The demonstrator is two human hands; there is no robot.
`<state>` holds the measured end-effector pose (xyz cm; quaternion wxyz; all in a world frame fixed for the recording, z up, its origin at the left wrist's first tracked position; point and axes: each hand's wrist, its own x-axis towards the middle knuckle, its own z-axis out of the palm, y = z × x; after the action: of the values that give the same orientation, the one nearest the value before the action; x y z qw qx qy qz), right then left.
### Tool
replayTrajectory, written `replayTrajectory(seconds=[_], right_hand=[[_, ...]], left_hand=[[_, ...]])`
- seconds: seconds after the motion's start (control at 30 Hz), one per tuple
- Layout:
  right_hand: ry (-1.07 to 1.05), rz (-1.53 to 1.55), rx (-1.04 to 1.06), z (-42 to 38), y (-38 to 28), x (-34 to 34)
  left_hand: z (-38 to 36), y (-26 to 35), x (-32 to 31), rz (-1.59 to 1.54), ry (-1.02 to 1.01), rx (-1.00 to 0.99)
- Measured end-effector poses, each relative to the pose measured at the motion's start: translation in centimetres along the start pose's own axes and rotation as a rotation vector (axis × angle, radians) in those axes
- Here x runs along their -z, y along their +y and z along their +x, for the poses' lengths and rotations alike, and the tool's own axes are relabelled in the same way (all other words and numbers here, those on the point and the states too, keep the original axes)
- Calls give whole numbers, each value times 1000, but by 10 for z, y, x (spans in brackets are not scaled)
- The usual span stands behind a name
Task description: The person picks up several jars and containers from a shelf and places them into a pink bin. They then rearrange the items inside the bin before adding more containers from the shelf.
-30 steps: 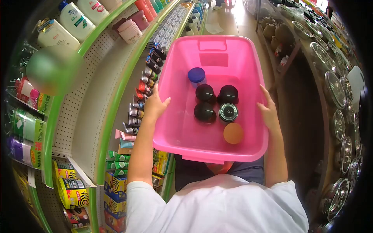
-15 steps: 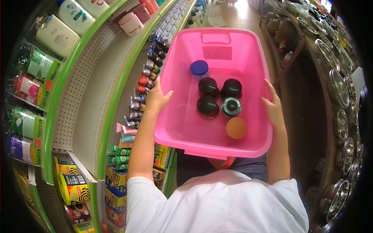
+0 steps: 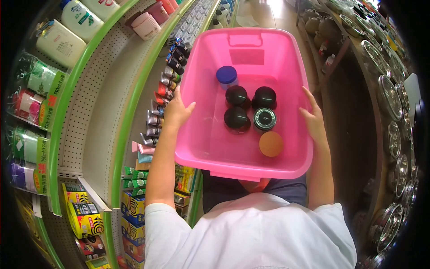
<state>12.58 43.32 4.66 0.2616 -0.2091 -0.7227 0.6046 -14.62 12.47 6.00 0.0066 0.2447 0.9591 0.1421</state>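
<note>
Shelving with green edge [image 3: 117, 175]: left of the tub; small tubes [image 3: 155, 120] close to its left side.

Metal lids [image 3: 389, 96]: right of the tub, well apart.

Pink tub [image 3: 197, 134], one: open, in front of the torso, between shelving and metal lids. Apparently thin, smooth plastic; light for its bulk, fairly stiff at the rim, likely to flex at mid-wall under a load. Best hold: under the rim on both long sides, near the middle, level.

Left hand [image 3: 178, 112] and right hand [image 3: 313, 119]: at opposite sides of the tub. Thumbs inside, other fingers outside; both clamped on the side walls. Fingertips beneath the rim partly hidden.

Contents, loose on the tub floor, probably prone to sliding or rolling if tilted:
- Black domed jars [image 3: 236, 118], three: near the middle; hard, slick-looking; grip around the body.
- Tan-topped jar [image 3: 271, 144], one: toward the near right corner.
- Patterned-lid jar [image 3: 264, 119], one: right of middle; possibly glass, to be treated as fragile.
- Blue-lidded jar [image 3: 227, 75], one: toward the far left; likely light.
</note>
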Motion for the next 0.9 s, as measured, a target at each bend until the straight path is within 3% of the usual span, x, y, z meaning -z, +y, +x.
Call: replayTrajectory(seconds=[0.2, 0.37, 0.57, 0.6, 0.73, 0.9], right_hand=[[5, -1, 14, -3, 0, -2], [33, -61, 55, 0, 1, 2], [-6, 101, 0, 2, 11, 1], [17, -96, 30, -2, -1, 0], [14, -66, 30, 1, 18, 4], [18, -25, 1, 1, 21, 3]], left_hand=[[1, 1, 0, 49, -12, 16], [4, -12, -12, -19, 88, -97], [-3, -11, -5, -64, 80, -82], [0, -10, -9, -97, 65, -92], [4, -22, -19, -165, 123, -161], [2, -16, -15, -23, 99, -106]])
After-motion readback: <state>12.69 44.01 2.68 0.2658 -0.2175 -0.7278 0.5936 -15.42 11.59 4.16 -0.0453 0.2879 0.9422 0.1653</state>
